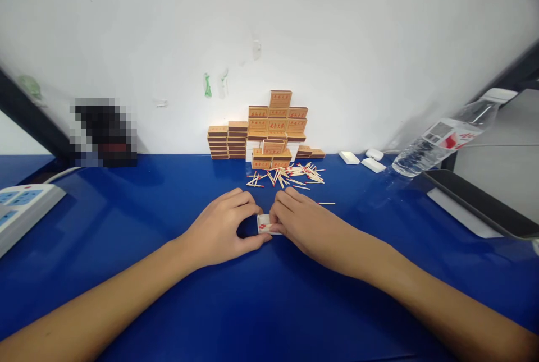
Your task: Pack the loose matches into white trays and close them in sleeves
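A small white matchbox tray (264, 219) lies on the blue table with a few red-tipped matches (264, 227) in it. My left hand (225, 224) grips the tray at its left end, thumb along the near side and fingers at the far side. Over the tray's right part, my right hand (297, 216) has its fingers pinched together on the matches inside, hiding that end. Just beyond my hands is a loose pile of matches (311, 172), and one single match (327, 203) lies by my right hand.
Stacked matchboxes (277, 126) stand against the wall, with another stack (218, 142) to their left. At the right are white trays (349, 157), a tilted water bottle (446, 134) and a black phone (484, 202). A power strip (29, 210) sits at the left edge.
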`<state>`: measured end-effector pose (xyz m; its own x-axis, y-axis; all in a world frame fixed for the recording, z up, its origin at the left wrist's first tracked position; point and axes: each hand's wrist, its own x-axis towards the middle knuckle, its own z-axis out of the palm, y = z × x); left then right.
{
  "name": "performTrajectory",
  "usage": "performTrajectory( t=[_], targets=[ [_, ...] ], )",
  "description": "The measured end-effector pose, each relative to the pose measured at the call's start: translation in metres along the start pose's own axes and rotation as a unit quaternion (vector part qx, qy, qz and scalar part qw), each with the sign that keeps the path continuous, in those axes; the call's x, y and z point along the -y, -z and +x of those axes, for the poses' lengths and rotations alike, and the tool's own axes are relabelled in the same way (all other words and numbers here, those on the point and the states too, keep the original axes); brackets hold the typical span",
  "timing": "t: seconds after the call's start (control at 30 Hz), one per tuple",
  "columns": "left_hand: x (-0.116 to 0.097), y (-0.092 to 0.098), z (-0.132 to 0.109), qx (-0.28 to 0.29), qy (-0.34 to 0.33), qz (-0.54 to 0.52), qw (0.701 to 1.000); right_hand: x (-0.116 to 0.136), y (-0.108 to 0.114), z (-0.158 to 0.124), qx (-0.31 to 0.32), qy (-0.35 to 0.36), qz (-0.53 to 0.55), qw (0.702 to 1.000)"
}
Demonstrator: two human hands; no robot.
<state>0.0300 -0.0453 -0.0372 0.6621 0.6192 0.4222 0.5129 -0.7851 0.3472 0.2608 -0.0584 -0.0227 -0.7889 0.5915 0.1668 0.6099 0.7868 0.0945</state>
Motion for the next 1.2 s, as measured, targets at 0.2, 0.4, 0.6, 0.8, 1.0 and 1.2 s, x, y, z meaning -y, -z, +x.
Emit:
performTrajectory(
  t=[0.2, 0.4, 0.6, 0.8, 1.0, 1.2],
  targets=[
    [0.0, 0.001, 0.0, -0.002, -0.006, 0.001, 1.0, -0.005, 0.012, -0.005, -0.005, -0.01, 0.082, 0.997],
    [0.0, 0.001, -0.001, -0.05, -0.027, 0.016, 0.998, -0.012, 0.018, -0.007, -0.009, -0.04, 0.193, 0.98],
    [0.002, -0.001, 0.0, -0.045, -0.03, 0.014, 0.998, -0.015, 0.013, -0.006, -0.002, -0.062, 0.189, 0.98],
    [0.003, 0.0, -0.002, -0.03, -0.029, 0.008, 0.999, -0.013, 0.012, -0.007, 0.01, -0.067, 0.185, 0.98],
    [0.002, 0.001, -0.001, -0.026, -0.026, 0.005, 0.999, -0.013, 0.015, -0.009, 0.021, -0.067, 0.219, 0.973],
    [0.003, 0.0, -0.001, -0.027, -0.021, 0.01, 0.999, -0.011, 0.016, -0.005, -0.002, -0.071, 0.244, 0.967]
  ],
)
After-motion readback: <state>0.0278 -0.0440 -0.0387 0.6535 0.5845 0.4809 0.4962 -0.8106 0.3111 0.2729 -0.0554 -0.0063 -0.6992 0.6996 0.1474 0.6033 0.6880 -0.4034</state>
